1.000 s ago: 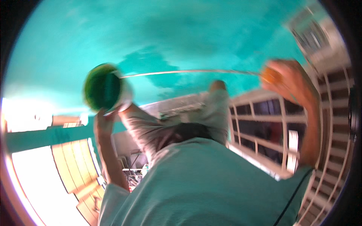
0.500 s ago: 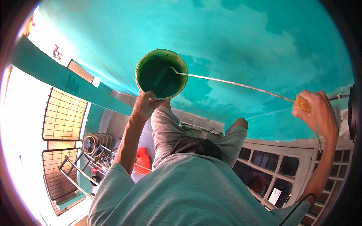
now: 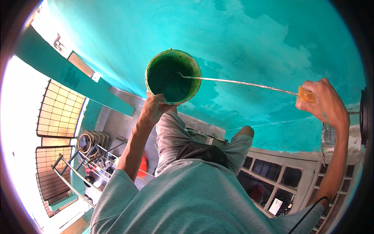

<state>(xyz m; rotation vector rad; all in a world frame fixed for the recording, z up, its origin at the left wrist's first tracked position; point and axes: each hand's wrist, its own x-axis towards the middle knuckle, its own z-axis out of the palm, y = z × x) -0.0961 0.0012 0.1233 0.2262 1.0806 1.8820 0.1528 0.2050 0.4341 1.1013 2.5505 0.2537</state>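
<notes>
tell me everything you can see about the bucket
The bucket is round and looks plastic, its green inner wall stained and its rim smeared. Deeper in, it turns dark teal, perhaps from paint. Its open mouth faces the camera, in front of the teal wall. The left hand grips the near rim; a thin rod crosses the right rim, contact unclear.

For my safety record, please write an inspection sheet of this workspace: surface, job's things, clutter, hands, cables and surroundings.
Surface: turquoise wall in lighter and darker patches.
Job's things: green-lined bucket; pale rod with orange handle, bent end seen against bucket's opening, contact unclear.
Clutter: red item and stack of round-ended things, lower left.
Hands: left hand grips bucket rim; right hand grips handle.
Cables: black cord, lower right.
Surroundings: paned window lower right; gridded panels left.
</notes>
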